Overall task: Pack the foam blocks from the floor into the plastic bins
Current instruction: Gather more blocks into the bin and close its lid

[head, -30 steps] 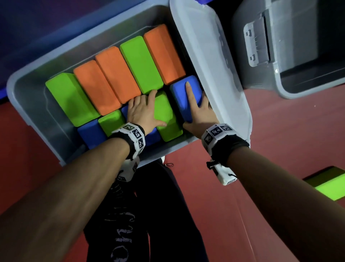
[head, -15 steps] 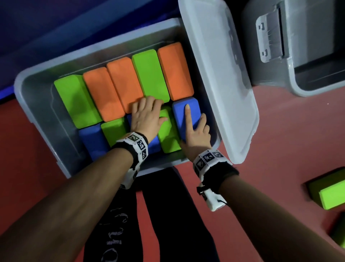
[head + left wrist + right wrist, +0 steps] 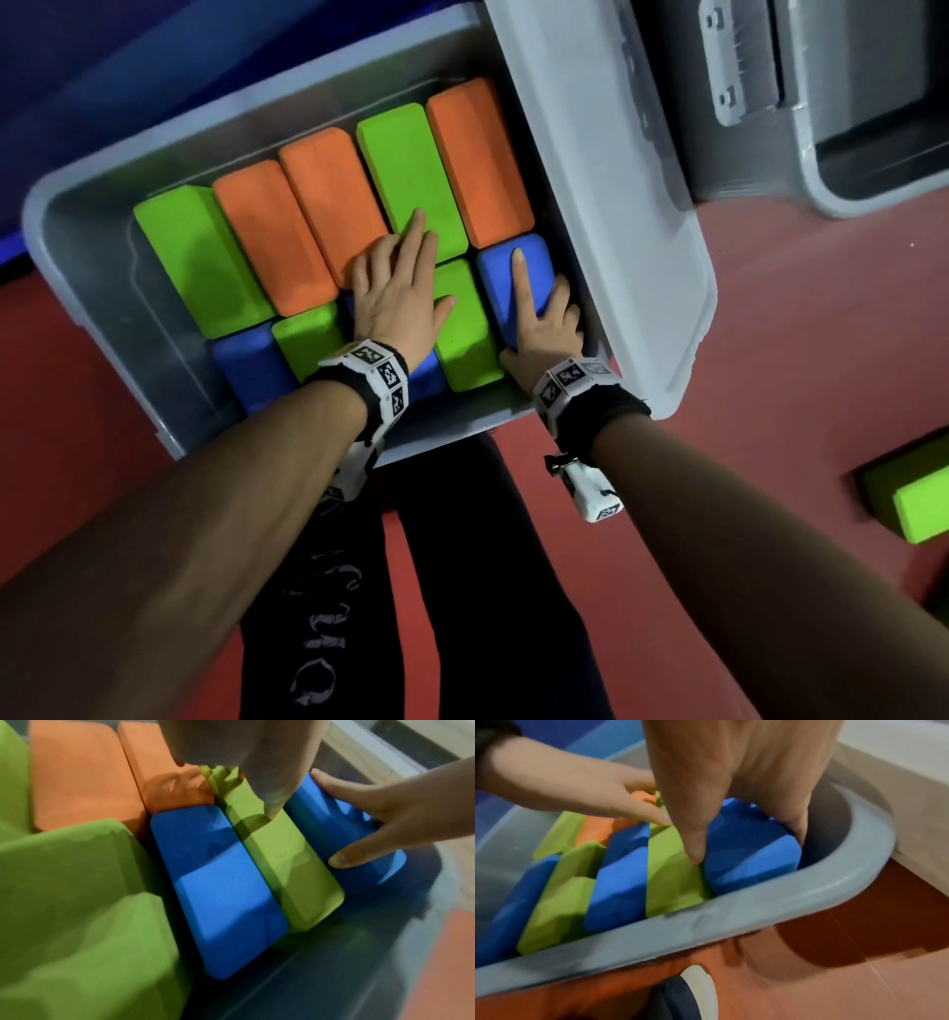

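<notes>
Foam blocks, packed in grey bin (image 3: 77,267) on red floor (image 3: 770,334).
Right hand (image 3: 544,334) clamps blue block (image 3: 506,277) at the bin's right end, thumb and fingers on opposite sides; left hand (image 3: 398,293) lies flat, fingers straight, on neighbouring blocks. Lid (image 3: 616,205) alongside; second bin (image 3: 873,154) and loose green block (image 3: 919,503) beyond.

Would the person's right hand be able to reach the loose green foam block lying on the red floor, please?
Probably yes, once freed: the right hand grips the blue foam block in the grey plastic bin; the green foam block lies on the red floor on that arm's side, nothing visible between.
</notes>
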`<state>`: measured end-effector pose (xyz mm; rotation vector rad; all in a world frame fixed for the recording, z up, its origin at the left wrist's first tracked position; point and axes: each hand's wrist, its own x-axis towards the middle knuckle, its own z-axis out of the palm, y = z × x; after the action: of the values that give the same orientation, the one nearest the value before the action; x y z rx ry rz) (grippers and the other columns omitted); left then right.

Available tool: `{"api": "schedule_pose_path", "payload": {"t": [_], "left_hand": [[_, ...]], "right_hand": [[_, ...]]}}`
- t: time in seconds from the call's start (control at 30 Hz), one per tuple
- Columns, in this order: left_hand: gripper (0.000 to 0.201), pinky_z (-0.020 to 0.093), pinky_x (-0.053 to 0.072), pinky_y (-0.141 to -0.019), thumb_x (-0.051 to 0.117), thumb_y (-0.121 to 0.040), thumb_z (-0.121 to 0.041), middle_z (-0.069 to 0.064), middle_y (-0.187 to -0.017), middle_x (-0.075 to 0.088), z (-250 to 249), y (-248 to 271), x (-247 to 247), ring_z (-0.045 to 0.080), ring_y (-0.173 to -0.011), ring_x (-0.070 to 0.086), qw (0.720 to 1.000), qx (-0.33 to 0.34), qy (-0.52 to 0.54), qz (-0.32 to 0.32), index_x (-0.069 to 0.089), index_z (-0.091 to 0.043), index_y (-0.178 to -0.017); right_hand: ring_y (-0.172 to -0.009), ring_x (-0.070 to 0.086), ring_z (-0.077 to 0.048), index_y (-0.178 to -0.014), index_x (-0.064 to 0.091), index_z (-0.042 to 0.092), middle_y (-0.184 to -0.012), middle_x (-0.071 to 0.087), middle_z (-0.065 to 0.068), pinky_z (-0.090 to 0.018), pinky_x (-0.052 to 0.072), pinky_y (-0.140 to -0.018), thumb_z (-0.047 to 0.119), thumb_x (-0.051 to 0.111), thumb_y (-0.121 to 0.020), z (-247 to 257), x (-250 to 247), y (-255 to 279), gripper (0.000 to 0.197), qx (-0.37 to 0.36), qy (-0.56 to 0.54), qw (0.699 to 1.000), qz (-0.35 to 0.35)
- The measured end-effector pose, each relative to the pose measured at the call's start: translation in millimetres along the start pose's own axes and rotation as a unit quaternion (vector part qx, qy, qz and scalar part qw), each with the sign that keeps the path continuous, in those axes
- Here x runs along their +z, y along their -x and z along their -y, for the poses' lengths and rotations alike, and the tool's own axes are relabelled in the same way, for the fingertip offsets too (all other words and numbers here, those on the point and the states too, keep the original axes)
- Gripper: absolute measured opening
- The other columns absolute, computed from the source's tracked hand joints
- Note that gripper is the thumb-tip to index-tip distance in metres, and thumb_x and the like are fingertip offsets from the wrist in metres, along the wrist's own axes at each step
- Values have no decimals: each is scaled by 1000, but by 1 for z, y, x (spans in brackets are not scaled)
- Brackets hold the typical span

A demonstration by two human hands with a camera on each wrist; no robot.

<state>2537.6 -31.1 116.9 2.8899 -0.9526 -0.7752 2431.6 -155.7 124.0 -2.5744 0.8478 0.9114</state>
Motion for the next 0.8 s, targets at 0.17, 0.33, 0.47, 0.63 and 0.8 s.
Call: {"api": "schedule_pose_path", "payload": {"t": [0.17,0.33,0.47,0.63,0.8], "left_hand": [[87,63,4,-114,55,-86,-53,-5,-161,-4,7,9,-10,25,-148,-4,997,-1,-21,68,9,-21,-152],[96,72,-3,-106,49,-84,-65,-13,-157,-21,38,22,4,21,-146,-20,993,22,-50,105,-9,-28,-151],[93,75,2,-105,39,-86,-69,-12,-156,-26,48,19,16,24,-144,-24,992,58,-56,100,-14,-28,-150],[94,79,4,-101,31,-83,-76,-4,-161,-6,52,16,29,30,-147,-9,993,83,-66,59,-1,-21,-152],[92,81,16,-95,27,-82,-79,1,-158,22,53,14,42,34,-145,16,991,107,-80,-2,23,-18,-151]], "right_hand": [[-132,34,-44,-150,19,22,-151,21,-28,-52,36,-104,36,56,-88,7,-13,4,74,-90,-43,993,-61],[-135,40,-33,-138,48,20,-145,44,-12,-51,25,-111,33,32,-101,15,-13,-27,42,-287,0,934,-211],[-137,37,-30,-141,45,24,-147,42,-9,-57,24,-111,43,29,-101,23,-12,-64,46,-260,49,936,-234],[-140,31,-32,-144,38,29,-150,37,-5,-60,21,-111,50,30,-99,29,2,-71,50,-266,67,923,-271],[-143,22,-33,-147,29,32,-155,27,-5,-62,19,-110,52,29,-98,28,9,-85,53,-250,61,930,-261]]}}
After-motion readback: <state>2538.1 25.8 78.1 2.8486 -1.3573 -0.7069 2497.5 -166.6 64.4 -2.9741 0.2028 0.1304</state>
